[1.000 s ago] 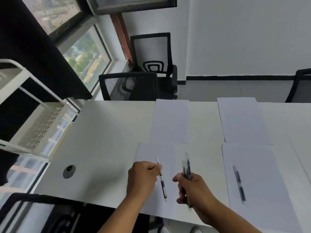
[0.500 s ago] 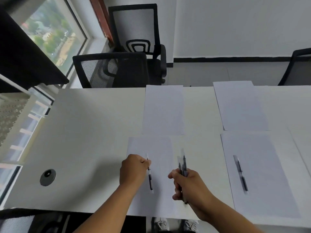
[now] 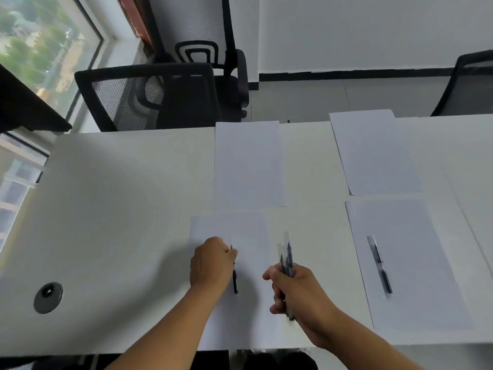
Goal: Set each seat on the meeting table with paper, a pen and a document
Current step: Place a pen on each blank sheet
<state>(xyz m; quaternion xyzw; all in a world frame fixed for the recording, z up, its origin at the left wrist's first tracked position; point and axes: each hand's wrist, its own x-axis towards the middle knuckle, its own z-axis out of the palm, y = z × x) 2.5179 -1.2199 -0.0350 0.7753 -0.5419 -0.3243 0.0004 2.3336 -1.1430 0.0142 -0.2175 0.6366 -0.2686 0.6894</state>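
Your left hand on the near-left sheet with a pen, your right hand just right of it with a pen bundle, second pen on the near-right sheet, two far sheets behind, chairs beyond the table.

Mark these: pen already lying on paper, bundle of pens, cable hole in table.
lying pen (image 3: 380, 264), head view, mid-barrel
pen bundle (image 3: 286, 257), head view, barrels above right hand
cable hole (image 3: 48, 297), head view, cap centre
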